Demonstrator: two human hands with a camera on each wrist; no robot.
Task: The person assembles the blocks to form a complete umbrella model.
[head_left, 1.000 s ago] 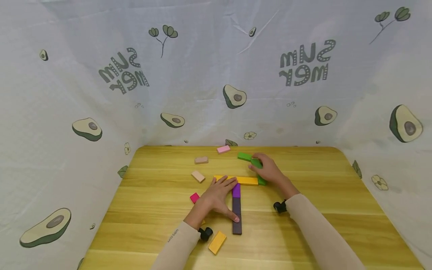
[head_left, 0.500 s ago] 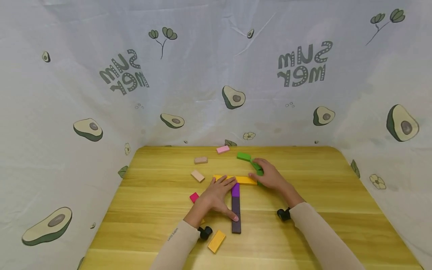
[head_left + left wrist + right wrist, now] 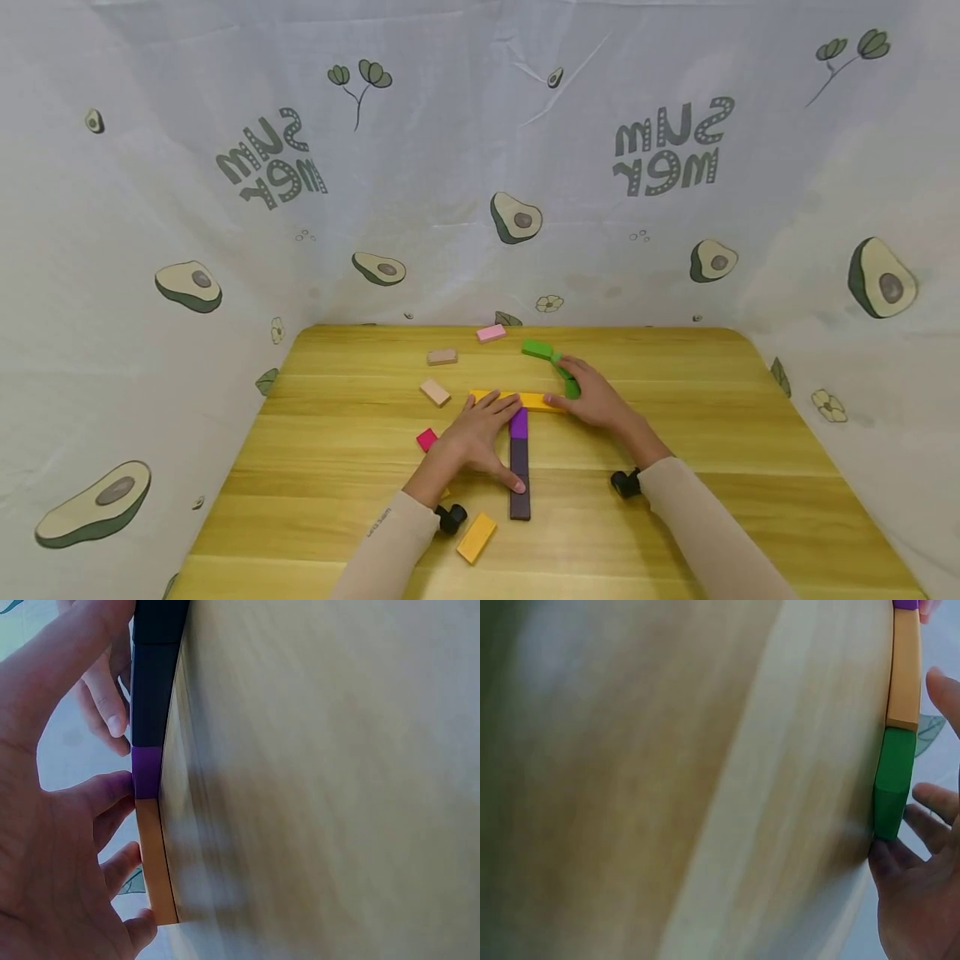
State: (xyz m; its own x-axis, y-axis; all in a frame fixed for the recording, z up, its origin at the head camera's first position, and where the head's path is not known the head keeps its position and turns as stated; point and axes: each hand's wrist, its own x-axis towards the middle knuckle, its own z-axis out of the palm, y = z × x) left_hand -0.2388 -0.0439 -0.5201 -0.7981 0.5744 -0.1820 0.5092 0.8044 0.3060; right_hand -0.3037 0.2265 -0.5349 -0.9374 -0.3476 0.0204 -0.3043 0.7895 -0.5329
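On the wooden table, a dark block row [image 3: 520, 475] and a purple block [image 3: 519, 423] run up to a crosswise orange block row [image 3: 538, 402]. My left hand [image 3: 474, 442] rests spread over this corner, fingertips at the orange and purple blocks, thumb on the dark row. Green blocks [image 3: 573, 389] curve away from the orange row's right end. My right hand [image 3: 600, 402] lies over them, partly hiding them. In the right wrist view its fingers touch or nearly touch a green block [image 3: 895, 776], and the thumb stands apart, beside the orange block [image 3: 904, 667].
Loose blocks lie about: pink [image 3: 491, 333], brown [image 3: 442, 357], beige [image 3: 435, 392], red [image 3: 427, 440] and yellow [image 3: 476, 538]. Another green block [image 3: 537, 349] sits at the far end of the curve. A printed cloth [image 3: 420, 167] hangs behind the wooden table [image 3: 315, 467].
My right hand has slid a little nearer along the green blocks, its thumb going from the green curve to the orange row's end. The left hand stays in place.
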